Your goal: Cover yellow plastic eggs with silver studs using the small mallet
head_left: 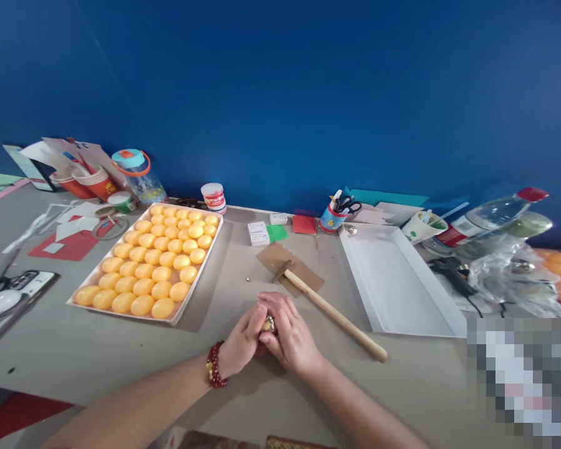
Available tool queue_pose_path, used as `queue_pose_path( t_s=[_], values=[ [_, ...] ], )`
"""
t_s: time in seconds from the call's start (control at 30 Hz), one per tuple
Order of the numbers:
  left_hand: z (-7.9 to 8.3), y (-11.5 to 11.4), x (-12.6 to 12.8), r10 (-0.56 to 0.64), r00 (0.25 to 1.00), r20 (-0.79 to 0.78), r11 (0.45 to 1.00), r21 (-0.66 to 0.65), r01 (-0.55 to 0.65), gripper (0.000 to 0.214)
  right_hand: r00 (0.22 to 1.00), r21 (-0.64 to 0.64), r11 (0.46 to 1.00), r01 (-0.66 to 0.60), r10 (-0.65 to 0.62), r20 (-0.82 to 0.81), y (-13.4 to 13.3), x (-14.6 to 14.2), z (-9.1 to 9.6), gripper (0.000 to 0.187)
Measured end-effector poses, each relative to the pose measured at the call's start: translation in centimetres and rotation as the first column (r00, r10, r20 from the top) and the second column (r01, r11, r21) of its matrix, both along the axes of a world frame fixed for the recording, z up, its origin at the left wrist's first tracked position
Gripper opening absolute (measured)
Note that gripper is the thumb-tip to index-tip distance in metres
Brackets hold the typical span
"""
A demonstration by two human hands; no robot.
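Note:
My left hand (243, 340), with a dark red bead bracelet (216, 365) on its wrist, is closed against my right hand (289, 333) above the table. Between the two hands I grip a small shiny round metal piece (269, 324) with a yellowish patch. Fingers cover most of it, so its exact kind does not show. Just beyond my hands lies a wooden-handled hammer (331, 308), its head resting on a piece of brown cardboard (303, 269). A tiny shiny bead (248, 280) sits on the tabletop left of the hammer head.
To the left, a shallow box (173, 321) holds rows of orange balls. A white tray (402, 280) stands right, a small shiny piece (351, 230) in its far corner. Along the blue wall are a pen cup (331, 220), small white boxes (258, 233) and a plastic bottle (490, 215).

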State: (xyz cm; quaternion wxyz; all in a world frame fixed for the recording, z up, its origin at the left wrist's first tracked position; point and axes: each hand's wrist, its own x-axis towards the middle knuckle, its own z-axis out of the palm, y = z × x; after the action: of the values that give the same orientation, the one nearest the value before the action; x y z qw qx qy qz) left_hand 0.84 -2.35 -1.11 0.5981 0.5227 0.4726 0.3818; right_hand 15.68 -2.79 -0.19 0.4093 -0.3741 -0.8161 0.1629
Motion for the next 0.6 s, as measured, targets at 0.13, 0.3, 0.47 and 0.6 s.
queue_pose_path(
  t_s=[0.13,0.3,0.47,0.6],
  values=[
    [-0.5,-0.5,-0.5,0.04,0.996,-0.083,0.995,0.089,-0.032,0.041,1.0,0.068,0.998,0.002,-0.003,0.019,-0.4,-0.2,-0.5,0.05],
    [-0.2,-0.7,0.0,0.036,0.998,0.052,0.998,-0.05,-0.034,0.041,1.0,0.027,1.0,-0.001,0.001,-0.004,-0.3,0.1,-0.5,0.057],
    [1.0,0.3,0.9,-0.032,0.918,0.396,0.92,-0.348,0.183,0.054,0.998,0.004,0.999,-0.043,0.043,-0.042,0.2,0.8,0.0,0.059],
    [1.1,1.1,0.6,-0.02,0.846,0.534,0.924,-0.313,0.219,0.038,0.999,-0.016,1.0,-0.021,0.021,-0.03,0.4,1.1,0.2,0.044]
  ],
)
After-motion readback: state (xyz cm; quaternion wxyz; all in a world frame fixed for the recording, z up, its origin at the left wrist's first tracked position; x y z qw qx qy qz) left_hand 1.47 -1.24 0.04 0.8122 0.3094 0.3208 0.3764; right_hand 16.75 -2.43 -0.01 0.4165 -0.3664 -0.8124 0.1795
